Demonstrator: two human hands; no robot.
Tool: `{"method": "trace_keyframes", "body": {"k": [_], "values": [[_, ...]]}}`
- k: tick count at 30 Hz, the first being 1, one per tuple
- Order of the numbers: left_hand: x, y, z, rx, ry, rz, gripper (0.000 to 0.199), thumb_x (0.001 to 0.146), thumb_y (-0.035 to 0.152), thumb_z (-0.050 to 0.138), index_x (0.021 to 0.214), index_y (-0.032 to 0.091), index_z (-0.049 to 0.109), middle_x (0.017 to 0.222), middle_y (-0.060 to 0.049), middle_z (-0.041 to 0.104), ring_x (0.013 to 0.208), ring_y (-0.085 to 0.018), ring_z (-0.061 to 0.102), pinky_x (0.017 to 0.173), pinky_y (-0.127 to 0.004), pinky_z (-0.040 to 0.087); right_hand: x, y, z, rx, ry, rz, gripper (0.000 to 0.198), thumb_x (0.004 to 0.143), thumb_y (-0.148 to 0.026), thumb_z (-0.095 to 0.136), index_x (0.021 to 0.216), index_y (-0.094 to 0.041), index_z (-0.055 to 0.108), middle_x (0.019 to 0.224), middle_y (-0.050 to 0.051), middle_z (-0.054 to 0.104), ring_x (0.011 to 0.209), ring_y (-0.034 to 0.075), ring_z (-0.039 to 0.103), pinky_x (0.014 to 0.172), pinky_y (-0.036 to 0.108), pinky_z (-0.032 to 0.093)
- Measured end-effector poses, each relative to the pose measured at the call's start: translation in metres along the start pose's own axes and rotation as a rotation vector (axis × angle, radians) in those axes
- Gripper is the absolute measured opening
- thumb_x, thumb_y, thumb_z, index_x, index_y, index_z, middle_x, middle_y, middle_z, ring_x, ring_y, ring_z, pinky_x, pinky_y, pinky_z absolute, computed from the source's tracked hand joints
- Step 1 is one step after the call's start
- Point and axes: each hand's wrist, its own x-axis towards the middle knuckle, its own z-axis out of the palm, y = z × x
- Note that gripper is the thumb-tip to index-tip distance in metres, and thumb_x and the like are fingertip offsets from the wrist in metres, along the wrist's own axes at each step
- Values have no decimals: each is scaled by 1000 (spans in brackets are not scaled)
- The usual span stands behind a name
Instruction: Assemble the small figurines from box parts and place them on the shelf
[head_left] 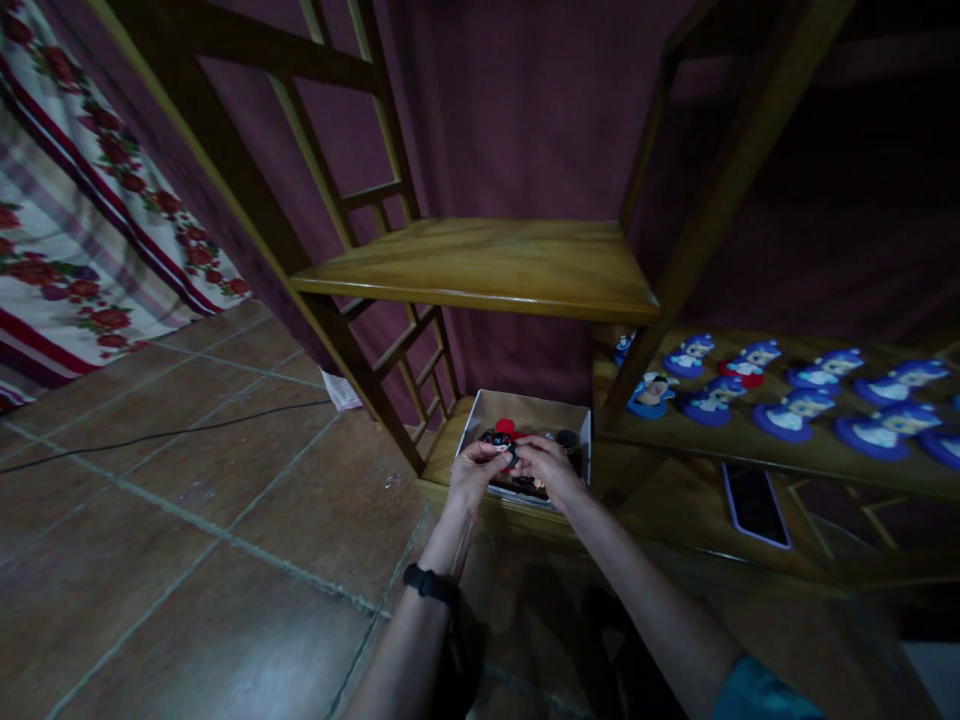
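Both hands are together over a white cardboard box [551,410] on the low wooden shelf. My left hand [474,474] has its fingers closed on a small figurine [497,440] with a black head and a dark part at its lower end. My right hand [552,468] pinches the dark end of the same figurine from the other side. Inside the box lie a red round piece [505,426], a dark round piece [567,438] and other small black and red pieces, partly hidden by my hands. The figurine's details are too small to make out.
Several blue-and-white figurines on round bases [793,414] stand on the shelf at the right. Below them lies a phone [756,505]. A wooden shelf board [480,262] overhangs behind the box. A black cable [165,434] crosses the tiled floor, left of the shelf frame.
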Motion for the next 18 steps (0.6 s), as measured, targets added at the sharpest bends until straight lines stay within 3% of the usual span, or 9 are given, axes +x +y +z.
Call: {"method": "trace_keyframes", "body": {"k": [7, 11, 14, 18], "values": [[-4, 12, -11, -214, -124, -85, 38, 59, 21, 72, 95, 15, 62, 82, -6, 67, 64, -10, 61, 64, -23, 49, 0, -5, 1, 88, -18, 46, 10, 62, -20, 62, 70, -16, 59, 64, 1, 62, 53, 10, 57, 60, 31, 54], [0, 7, -16, -260, -103, -184, 23, 65, 18, 68, 86, 12, 64, 69, -5, 66, 56, -8, 58, 59, -21, 50, 2, -3, 1, 26, -52, 46, 11, 63, -21, 61, 72, -16, 59, 62, 1, 61, 53, 10, 56, 60, 31, 54], [5, 3, -18, -271, -115, -221, 18, 66, 14, 66, 84, 11, 64, 72, -6, 66, 56, -8, 59, 57, -19, 50, 4, -2, 3, -1, -58, 38, 14, 63, -23, 61, 75, -17, 59, 60, 0, 60, 54, 11, 56, 62, 32, 53], [10, 0, -19, -262, -24, -201, 17, 65, 11, 65, 82, 10, 64, 74, -7, 67, 57, -9, 60, 55, -19, 50, 7, 0, 7, -90, -65, -34, 20, 62, -25, 61, 81, -18, 59, 75, 1, 64, 65, 14, 59, 65, 32, 51]]}}
